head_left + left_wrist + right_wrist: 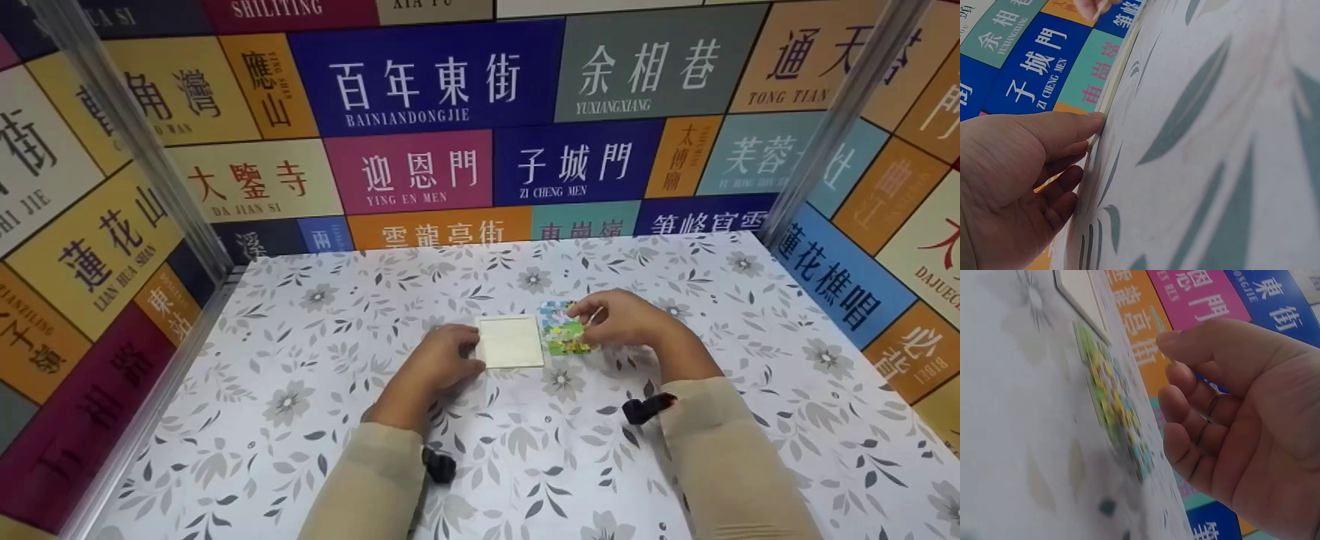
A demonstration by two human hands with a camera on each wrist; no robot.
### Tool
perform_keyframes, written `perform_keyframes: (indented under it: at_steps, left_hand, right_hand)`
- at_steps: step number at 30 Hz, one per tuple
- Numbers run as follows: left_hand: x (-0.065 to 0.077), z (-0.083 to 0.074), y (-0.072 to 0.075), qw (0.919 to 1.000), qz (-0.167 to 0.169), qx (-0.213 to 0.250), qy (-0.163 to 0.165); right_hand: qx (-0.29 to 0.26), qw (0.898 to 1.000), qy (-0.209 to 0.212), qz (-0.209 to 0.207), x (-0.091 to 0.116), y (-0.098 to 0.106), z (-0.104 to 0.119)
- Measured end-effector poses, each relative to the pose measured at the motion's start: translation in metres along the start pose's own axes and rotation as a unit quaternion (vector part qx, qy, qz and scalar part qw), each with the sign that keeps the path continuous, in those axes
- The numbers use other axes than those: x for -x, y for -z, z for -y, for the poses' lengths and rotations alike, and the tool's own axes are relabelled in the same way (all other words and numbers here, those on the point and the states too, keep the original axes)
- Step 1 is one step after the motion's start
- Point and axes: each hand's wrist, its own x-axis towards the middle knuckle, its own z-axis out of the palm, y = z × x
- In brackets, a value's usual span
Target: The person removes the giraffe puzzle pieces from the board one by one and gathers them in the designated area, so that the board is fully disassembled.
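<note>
A flat cream puzzle tray [510,343] with a thin raised rim lies on the table. My left hand [446,356] holds its left edge, thumb on the rim and fingers bent beside it; the left wrist view shows the tray's edge [1113,90] nearly side-on. Just right of the tray lies a patch of colourful jigsaw pieces [559,334], blue at the top and green and yellow below. Above its right side, my right hand [626,319] pinches a small thin jigsaw piece [1157,319] between thumb and forefinger. The piece's printed face is hard to make out.
A white cloth with grey flowers and leaves covers the table [315,420]. Upright panels with coloured Chinese place-name signs [427,82] stand behind and at both sides. Clear corner posts [847,112] rise at the back left and right.
</note>
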Motion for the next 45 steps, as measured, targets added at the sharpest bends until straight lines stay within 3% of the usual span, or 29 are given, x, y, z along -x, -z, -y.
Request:
perform_keyframes:
  at_steps: [9, 16, 21, 34, 45]
  left_hand:
    - [-0.003, 0.001, 0.000, 0.9999, -0.003, -0.010, -0.012]
    - [0.000, 0.002, 0.000, 0.9999, -0.005, -0.010, -0.009]
    - [0.002, 0.002, 0.000, 0.9994, -0.014, -0.016, -0.028]
    - [0.001, 0.002, 0.000, 0.9986, -0.019, -0.022, -0.045]
    - [0.000, 0.002, 0.000, 0.9990, -0.014, -0.020, -0.037]
  right_hand:
    - [0.008, 1.000, -0.028, -0.012, 0.023, 0.022, -0.032]
    - [0.002, 0.999, -0.033, -0.003, 0.020, 0.020, -0.042]
    - [-0.005, 0.999, -0.035, 0.004, 0.017, 0.016, -0.049]
    - [-0.007, 0.999, -0.034, 0.011, 0.017, 0.014, -0.051]
    - [0.006, 0.999, -0.039, 0.008, 0.016, 0.014, -0.053]
